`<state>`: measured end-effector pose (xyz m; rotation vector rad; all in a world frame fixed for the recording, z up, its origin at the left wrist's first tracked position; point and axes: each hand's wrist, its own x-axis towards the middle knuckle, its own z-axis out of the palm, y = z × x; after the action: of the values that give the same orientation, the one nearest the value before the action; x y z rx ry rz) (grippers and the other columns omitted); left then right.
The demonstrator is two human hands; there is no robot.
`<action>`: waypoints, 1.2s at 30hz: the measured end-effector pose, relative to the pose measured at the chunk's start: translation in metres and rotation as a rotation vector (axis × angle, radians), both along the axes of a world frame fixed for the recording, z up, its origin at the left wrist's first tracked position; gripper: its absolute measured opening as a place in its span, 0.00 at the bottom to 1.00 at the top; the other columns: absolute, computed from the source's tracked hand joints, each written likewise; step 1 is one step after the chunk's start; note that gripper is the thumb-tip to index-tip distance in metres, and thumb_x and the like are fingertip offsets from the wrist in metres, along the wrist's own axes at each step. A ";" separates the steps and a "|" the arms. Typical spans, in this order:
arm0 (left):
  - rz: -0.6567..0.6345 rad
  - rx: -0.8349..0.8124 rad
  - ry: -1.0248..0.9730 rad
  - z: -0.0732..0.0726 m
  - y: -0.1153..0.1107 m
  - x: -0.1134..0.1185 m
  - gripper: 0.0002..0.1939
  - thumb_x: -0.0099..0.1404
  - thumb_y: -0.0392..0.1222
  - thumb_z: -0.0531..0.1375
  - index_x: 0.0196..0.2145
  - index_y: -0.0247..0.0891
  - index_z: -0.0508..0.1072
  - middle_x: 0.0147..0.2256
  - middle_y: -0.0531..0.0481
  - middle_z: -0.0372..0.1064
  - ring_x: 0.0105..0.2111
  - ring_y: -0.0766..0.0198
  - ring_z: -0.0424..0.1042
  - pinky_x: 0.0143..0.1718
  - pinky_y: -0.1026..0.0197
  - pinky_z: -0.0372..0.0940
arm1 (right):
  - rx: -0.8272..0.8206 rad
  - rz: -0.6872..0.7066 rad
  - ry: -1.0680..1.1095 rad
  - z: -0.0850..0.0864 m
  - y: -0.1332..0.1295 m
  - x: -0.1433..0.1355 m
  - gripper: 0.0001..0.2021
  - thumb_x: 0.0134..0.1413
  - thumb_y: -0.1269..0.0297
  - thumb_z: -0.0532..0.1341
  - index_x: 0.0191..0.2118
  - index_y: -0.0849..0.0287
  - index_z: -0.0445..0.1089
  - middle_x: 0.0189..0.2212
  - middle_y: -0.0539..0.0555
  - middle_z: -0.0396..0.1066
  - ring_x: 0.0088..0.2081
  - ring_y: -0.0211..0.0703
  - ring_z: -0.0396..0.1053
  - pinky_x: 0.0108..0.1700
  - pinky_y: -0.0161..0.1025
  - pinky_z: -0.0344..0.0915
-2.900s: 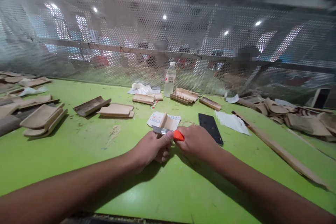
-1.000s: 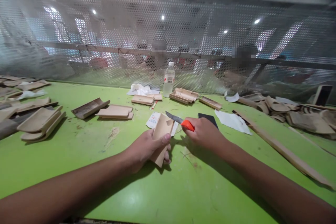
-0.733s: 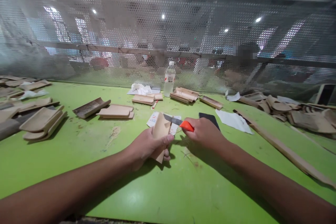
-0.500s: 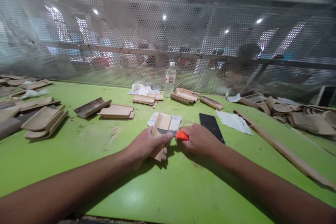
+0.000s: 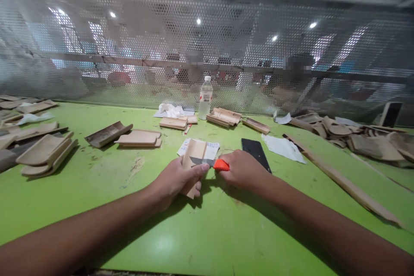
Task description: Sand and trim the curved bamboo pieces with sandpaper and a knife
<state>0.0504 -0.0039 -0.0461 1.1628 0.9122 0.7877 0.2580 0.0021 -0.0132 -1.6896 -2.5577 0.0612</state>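
Observation:
My left hand (image 5: 177, 180) is closed around a pale, slightly curved piece of bamboo (image 5: 196, 150), its thumb lying on the near face. In my right hand (image 5: 241, 168) is a knife with an orange handle (image 5: 221, 164); its dark blade (image 5: 201, 162) lies across the bamboo, close to my left thumb. Part of the blade is hidden by that thumb. Behind the piece a printed paper (image 5: 211, 150) rests on the green table (image 5: 168, 239). A black phone (image 5: 256, 153) lies just beyond my right hand.
A bottle (image 5: 205, 99) stands at the back before a perforated metal screen (image 5: 155, 69). Curved bamboo pieces (image 5: 48, 153) are stacked on the left; more pieces (image 5: 365, 140) are heaped on the right. A long bamboo strip (image 5: 346, 181) and white paper (image 5: 283, 148) lie at right.
The view has shifted slightly, so everything sits a little further left. Both hands keep their holds, and the blade stays across the bamboo at nearly the same spot.

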 end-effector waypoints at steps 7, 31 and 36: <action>0.026 -0.055 -0.008 0.003 -0.001 0.002 0.20 0.61 0.52 0.71 0.35 0.36 0.69 0.21 0.53 0.68 0.17 0.68 0.66 0.20 0.64 0.66 | 0.014 -0.089 -0.045 -0.004 0.002 -0.005 0.14 0.57 0.60 0.57 0.24 0.58 0.72 0.21 0.51 0.69 0.22 0.37 0.56 0.26 0.39 0.42; 0.001 -0.065 0.000 0.008 -0.011 0.006 0.25 0.60 0.54 0.71 0.41 0.35 0.66 0.21 0.53 0.68 0.15 0.68 0.66 0.16 0.65 0.65 | 0.256 -0.315 -0.016 0.015 0.019 0.014 0.17 0.64 0.59 0.52 0.34 0.58 0.76 0.24 0.52 0.67 0.24 0.41 0.54 0.28 0.40 0.44; -0.007 -0.013 0.049 0.011 -0.010 0.004 0.26 0.59 0.54 0.72 0.42 0.35 0.66 0.23 0.50 0.71 0.17 0.65 0.70 0.18 0.65 0.67 | 0.186 -0.195 -0.020 0.008 0.013 0.015 0.16 0.60 0.58 0.53 0.28 0.58 0.74 0.20 0.50 0.63 0.23 0.39 0.50 0.27 0.39 0.43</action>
<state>0.0545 -0.0141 -0.0354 1.1780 0.9517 0.7491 0.2728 0.0153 -0.0054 -1.8628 -2.3141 -0.1997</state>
